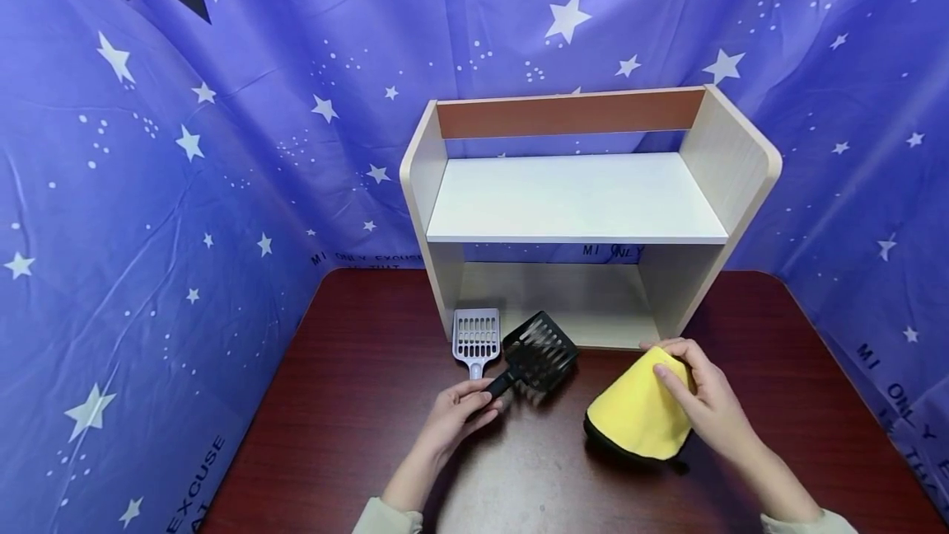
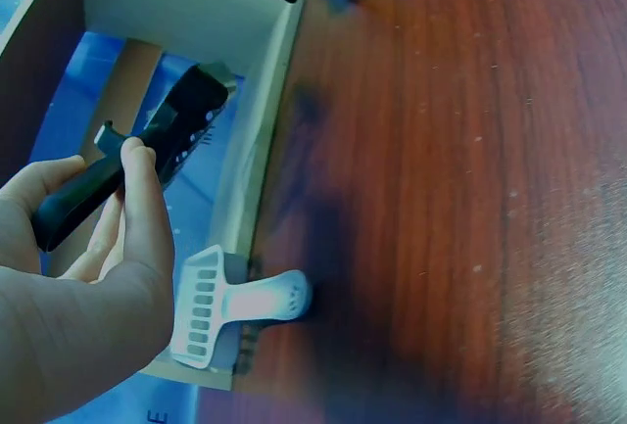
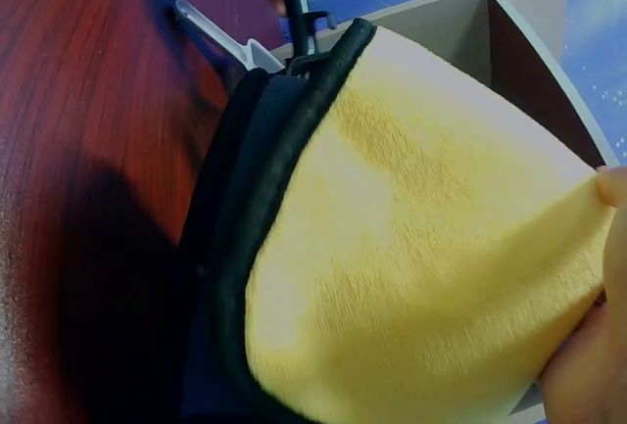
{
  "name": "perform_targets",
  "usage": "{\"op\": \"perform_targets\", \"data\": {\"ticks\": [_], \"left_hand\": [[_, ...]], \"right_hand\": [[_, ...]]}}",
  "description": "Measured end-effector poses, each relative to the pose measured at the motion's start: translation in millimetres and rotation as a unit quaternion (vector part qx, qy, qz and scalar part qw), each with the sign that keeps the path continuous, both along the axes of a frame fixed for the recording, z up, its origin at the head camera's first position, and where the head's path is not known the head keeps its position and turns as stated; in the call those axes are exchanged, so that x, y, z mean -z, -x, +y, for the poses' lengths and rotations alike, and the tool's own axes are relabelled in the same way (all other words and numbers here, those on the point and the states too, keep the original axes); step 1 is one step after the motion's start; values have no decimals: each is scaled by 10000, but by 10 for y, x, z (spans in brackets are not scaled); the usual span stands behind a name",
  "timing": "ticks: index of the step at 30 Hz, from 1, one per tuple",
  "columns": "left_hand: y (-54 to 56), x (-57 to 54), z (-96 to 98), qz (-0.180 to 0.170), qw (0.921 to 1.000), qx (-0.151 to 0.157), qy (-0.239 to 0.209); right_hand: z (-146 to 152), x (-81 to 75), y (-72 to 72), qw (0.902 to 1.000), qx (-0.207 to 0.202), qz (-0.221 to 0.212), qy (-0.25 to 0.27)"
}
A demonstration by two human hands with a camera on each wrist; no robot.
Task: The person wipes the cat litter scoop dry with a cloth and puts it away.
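A black slotted scoop and a yellow cloth, 1 in each of a person's 2 hands.
The left hand (image 1: 458,412) pinches the black slotted scoop (image 1: 519,371) by its handle, the blurred head reaching beyond the grip and to its right. The right hand (image 1: 708,402) clamps the top of the yellow cloth (image 1: 639,409) between thumb and fingers; its black edge hangs below and left of that grip. Just beyond the left grip lies a grey scoop (image 1: 477,360), head at the front of a shelf unit (image 1: 578,196). The dark red table (image 1: 356,402) spreads beneath both grips.
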State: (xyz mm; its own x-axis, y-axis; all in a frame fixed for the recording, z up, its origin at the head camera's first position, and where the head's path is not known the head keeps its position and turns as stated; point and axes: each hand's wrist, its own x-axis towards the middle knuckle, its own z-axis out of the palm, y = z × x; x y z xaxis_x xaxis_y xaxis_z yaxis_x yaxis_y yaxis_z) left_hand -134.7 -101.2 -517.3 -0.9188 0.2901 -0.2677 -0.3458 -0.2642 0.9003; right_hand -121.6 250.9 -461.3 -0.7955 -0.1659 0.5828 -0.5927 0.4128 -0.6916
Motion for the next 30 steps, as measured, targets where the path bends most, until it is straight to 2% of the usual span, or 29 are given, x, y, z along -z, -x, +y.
{"op": "perform_targets", "data": {"ticks": [6, 10, 15, 20, 25, 30], "left_hand": [[8, -114, -54, 125, 9996, 215, -111], [14, -171, -70, 145, 9993, 294, -203], [25, -228, -80, 7, 9997, 198, -166], [30, -241, -90, 75, 9998, 157, -77], [5, -261, -71, 446, 9982, 387, -41], [-29, -290, -21, 793, 9946, 662, 99]], "right_hand": [[-48, 5, -11, 9948, -127, 475, -891], [-56, -9, 4, 9879, -237, 579, -1416], [-73, -68, 26, 9810, -459, 801, -1707], [-80, -170, 45, 9729, -669, 758, -2078], [-123, -254, 70, 9691, -313, 819, -2307], [-179, -269, 124, 9672, -78, 1089, -2293]]}}
